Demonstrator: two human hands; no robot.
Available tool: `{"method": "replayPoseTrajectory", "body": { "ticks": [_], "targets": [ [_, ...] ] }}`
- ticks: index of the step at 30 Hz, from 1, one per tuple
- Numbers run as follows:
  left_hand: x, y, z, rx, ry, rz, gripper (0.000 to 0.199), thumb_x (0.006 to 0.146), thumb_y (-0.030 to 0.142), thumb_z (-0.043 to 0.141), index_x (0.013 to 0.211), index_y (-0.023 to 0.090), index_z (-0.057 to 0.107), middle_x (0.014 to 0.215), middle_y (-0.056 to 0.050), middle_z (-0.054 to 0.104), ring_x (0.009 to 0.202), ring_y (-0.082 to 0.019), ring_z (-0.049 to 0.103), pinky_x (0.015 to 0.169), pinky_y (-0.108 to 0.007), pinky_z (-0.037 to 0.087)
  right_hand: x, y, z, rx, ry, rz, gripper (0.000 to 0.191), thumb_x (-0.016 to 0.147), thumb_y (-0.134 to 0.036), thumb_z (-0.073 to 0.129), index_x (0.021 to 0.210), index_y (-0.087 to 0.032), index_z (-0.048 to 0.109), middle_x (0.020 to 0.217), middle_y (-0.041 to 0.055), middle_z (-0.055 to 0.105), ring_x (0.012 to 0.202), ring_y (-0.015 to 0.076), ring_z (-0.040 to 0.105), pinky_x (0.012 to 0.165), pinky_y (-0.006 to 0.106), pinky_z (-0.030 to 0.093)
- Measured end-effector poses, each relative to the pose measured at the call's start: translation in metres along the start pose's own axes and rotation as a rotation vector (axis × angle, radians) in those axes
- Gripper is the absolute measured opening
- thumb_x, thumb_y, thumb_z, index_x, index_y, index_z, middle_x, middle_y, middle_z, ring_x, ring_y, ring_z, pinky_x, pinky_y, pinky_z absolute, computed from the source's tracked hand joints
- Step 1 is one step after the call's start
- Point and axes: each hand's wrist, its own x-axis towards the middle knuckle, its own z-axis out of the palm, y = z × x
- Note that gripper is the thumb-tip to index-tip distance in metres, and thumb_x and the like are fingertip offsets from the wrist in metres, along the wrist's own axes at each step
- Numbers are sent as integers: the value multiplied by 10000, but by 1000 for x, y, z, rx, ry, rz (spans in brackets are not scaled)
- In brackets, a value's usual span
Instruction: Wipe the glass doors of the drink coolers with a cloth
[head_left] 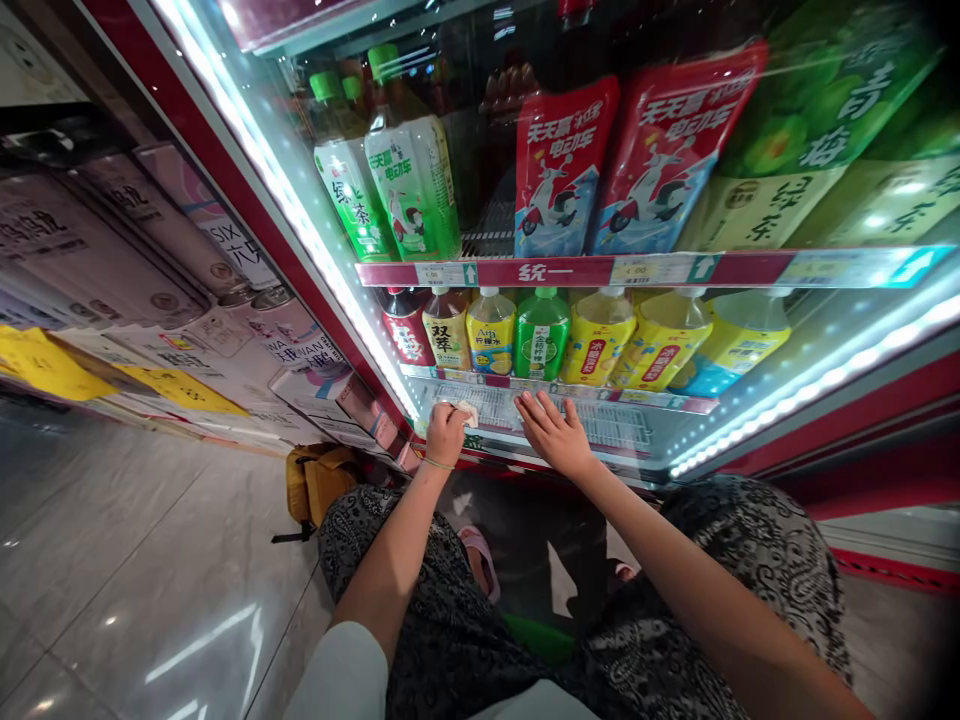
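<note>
In the head view my left hand (445, 434) is closed on a crumpled white tissue (468, 413), low at the glass front of a lit drinks fridge. My right hand (553, 430) lies flat with fingers stretched out against the lower glass, to the right of the tissue. Behind both hands shows a white wire rack (487, 402) at the fridge bottom. Just above them stands a row of bottles, among them a green bottle (541, 335) and a yellow bottle (598, 338).
A red price rail (551, 271) crosses the fridge under green tea bottles (412, 170) and red cards (562, 165). Stacked drink packs (97, 230) line the left. A mustard-yellow bag (319, 485) sits on the tiled floor (150, 560) by my left knee.
</note>
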Motion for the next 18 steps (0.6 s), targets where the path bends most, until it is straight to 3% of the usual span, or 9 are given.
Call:
{"method": "replayPoseTrajectory", "body": {
  "ticks": [3,9,15,18],
  "targets": [
    [-1,0,0,-12,-24,-11,233,908,96,535,843,227,716,854,-35,556,875,-183,614,805,-318,571,-2,-2,6,38,-1,21,742,970,-218,524,1657,-268,248,1564,47,543,1570,237,333,1323,476,-46],
    [10,-23,-9,4,102,-193,282,852,27,491,914,194,710,1041,-94,549,1104,-248,603,977,-413,540,4,-1,4,-115,111,-45,684,963,-266,583,1612,-219,372,1565,43,533,1624,215,152,1325,470,-77],
    [-7,-10,-7,-48,-11,-237,245,778,15,525,770,208,676,888,-41,552,922,-205,629,869,-338,558,6,-3,1,-145,119,-36,675,967,-304,604,1602,-233,387,1549,33,549,1620,213,173,1330,466,-72],
    [1,-11,-13,-68,-28,-274,293,767,-6,511,838,218,685,931,-43,592,935,-203,643,898,-341,553,5,-3,2,-155,119,-36,658,975,-306,598,1597,-231,398,1558,30,538,1627,207,134,1331,468,-60]
  ]
}}
